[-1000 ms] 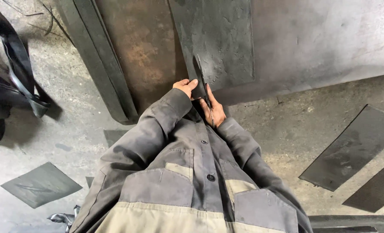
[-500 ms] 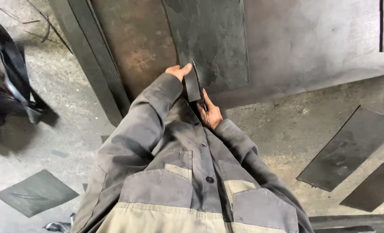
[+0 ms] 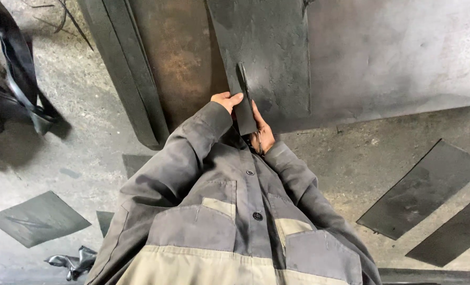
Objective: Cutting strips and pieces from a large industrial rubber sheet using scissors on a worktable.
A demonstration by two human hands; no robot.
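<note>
Looking down past our grey work jacket (image 3: 235,221), we found both hands raised in front of the chest, close against the large dark sheet (image 3: 266,58) that lay across the grey desk (image 3: 404,53). Our left hand (image 3: 225,100) gripped the upper left edge of a small dark flap (image 3: 244,119) of the same material, thumb and fingers pinched over it. Our right hand (image 3: 264,134) sat just beside and below, closed around the handles of what appeared to be shears (image 3: 244,84); the thin dark blades ran upward from the flap along the sheet. Whether the blades stood apart or together we could not tell.

We judged the step in hand to be a cut running up into the sheet, with the flap held aside as the freed portion. The next move would call for steady tension from our left hand, so the flap stays off the blades, and for a straight advance of the shears along the cut line.

A rusty brown panel (image 3: 177,63) lay to the left of the sheet. Cut dark pieces (image 3: 419,190) rested on the concrete floor (image 3: 87,153) to the right, another piece (image 3: 37,219) to the left, with black strips (image 3: 13,79) well apart at the far left.
</note>
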